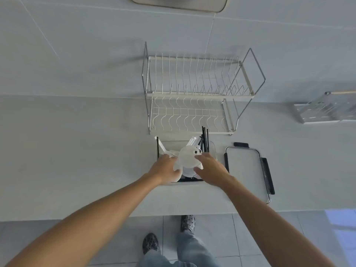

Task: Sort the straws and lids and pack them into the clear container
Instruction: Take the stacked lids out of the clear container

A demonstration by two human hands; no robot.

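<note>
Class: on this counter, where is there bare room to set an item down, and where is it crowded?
Bare: the counter left of the clear container, and right of the container lid. Crowded: the container itself, with both hands, straws and cup lids.

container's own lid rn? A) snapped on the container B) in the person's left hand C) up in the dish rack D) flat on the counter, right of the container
D: the container lid with black clips lies flat on the counter, right of the clear container, while both hands are at the container.

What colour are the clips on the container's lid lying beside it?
Black clips on a clear lid, head view.
</note>
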